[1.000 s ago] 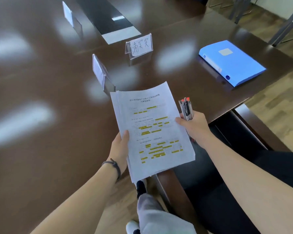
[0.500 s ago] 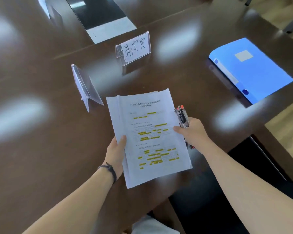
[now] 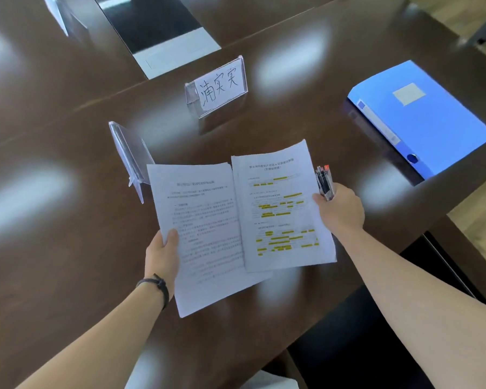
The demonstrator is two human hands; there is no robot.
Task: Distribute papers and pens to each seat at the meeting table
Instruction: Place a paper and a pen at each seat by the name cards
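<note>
Above the dark wooden meeting table [image 3: 68, 248] I hold two sets of white paper side by side. My left hand [image 3: 162, 254] grips the left edge of a plain printed stack [image 3: 205, 240]. My right hand [image 3: 338, 209] pinches the right edge of a sheet with yellow highlights [image 3: 281, 209], which overlaps the stack's right side. The same hand also holds a bundle of pens [image 3: 324, 182] with red tips, upright beside the sheet.
A clear name card holder with handwritten characters [image 3: 218, 87] stands beyond the papers. Another clear holder [image 3: 129, 155] stands edge-on to the left, a third at the far left top. A blue file box [image 3: 421, 119] lies at the right. A black chair [image 3: 362, 346] sits below.
The highlighted sheet has slid to the right off the stack, so the plain page underneath now shows. Both hands have moved further over the table.
</note>
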